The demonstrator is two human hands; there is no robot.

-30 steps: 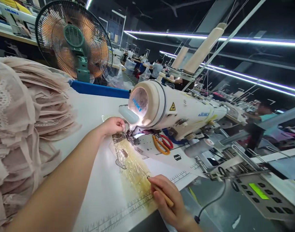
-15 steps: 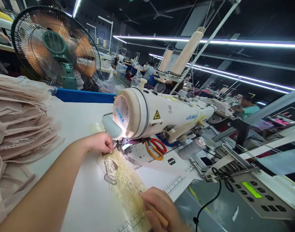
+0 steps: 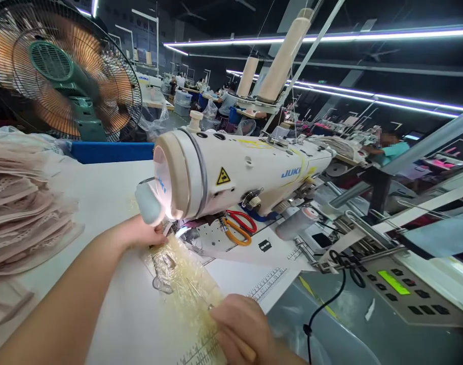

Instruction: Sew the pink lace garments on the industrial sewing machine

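A strip of pale yellow lace fabric [image 3: 186,284] lies on the white table [image 3: 113,192] and runs under the head of the white sewing machine [image 3: 231,170]. My left hand [image 3: 142,234] rests on the fabric's far end beside the needle, fingers curled and partly hidden by the machine's lamp. My right hand [image 3: 241,327] is at the near edge, closed round a wooden-handled pointed tool [image 3: 201,299] whose metal tip lies on the fabric.
A stack of beige lace pieces [image 3: 22,203] fills the left. A green fan [image 3: 60,76] stands behind a blue bin edge [image 3: 110,151]. Orange and red scissors [image 3: 237,227] lie under the machine arm. A control panel [image 3: 402,289] sits right; other people work at the back.
The view has swung up and to the right, so the scene slid left and down in frame. My right hand sits lower, partly cut off. Both hands keep their places on the fabric.
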